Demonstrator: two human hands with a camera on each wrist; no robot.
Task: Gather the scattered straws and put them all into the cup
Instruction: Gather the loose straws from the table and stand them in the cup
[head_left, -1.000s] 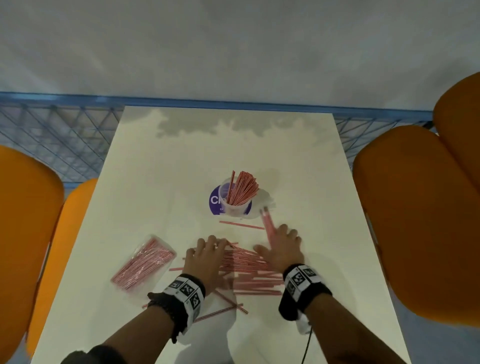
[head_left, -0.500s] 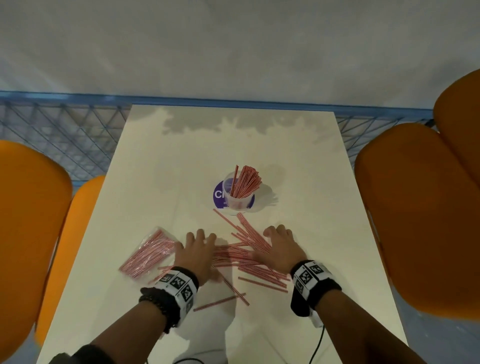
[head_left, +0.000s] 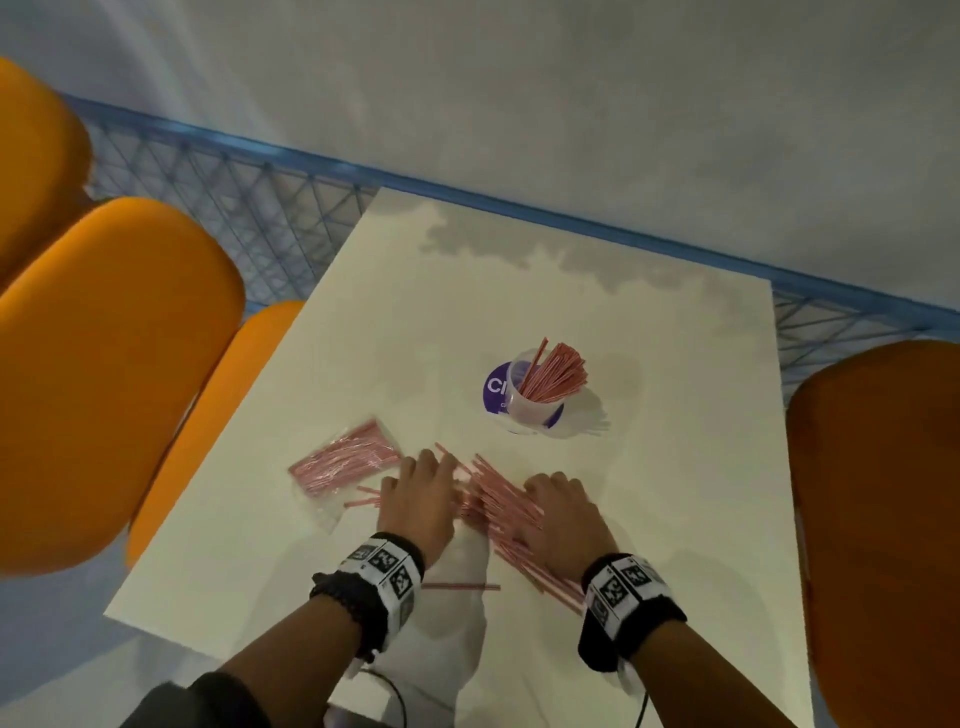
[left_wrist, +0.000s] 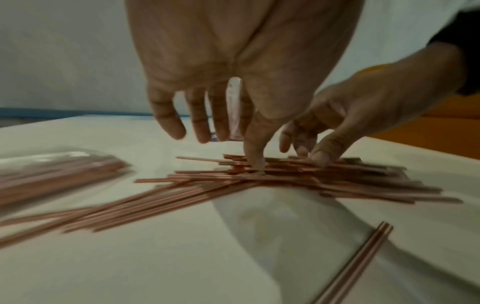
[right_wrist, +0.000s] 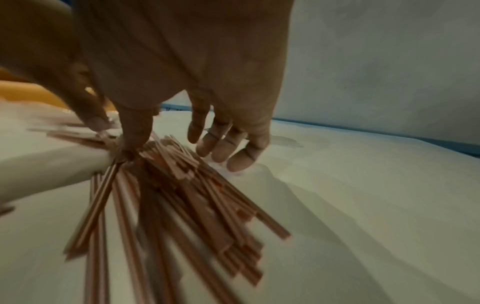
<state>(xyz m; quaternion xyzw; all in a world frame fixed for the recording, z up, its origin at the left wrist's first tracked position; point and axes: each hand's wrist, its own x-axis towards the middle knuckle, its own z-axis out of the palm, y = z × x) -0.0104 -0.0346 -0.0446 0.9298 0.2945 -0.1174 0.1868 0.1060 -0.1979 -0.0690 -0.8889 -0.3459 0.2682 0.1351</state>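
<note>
A clear cup (head_left: 530, 405) stands on a purple coaster past the hands, with a fan of red straws (head_left: 553, 371) in it. A pile of loose red straws (head_left: 501, 501) (left_wrist: 298, 176) (right_wrist: 182, 195) lies on the white table between my two hands. My left hand (head_left: 418, 499) (left_wrist: 215, 115) hovers palm down on the pile's left side, fingers spread and relaxed, thumb tip pressing the straws. My right hand (head_left: 558, 512) (right_wrist: 197, 127) lies over the pile's right side, thumb on the straws, fingers loose. One straw (head_left: 460, 587) lies alone near the front edge.
A clear bag of red straws (head_left: 343, 462) lies left of my left hand, with a few loose straws (head_left: 363, 499) beside it. Orange chairs (head_left: 109, 353) (head_left: 883, 519) flank the white table (head_left: 675, 467). A blue mesh fence (head_left: 249, 202) runs behind.
Both hands have drawn closer together, sweeping the scattered straws into a tighter, diagonal pile. The head view has swung, so the table now sits tilted in frame.
</note>
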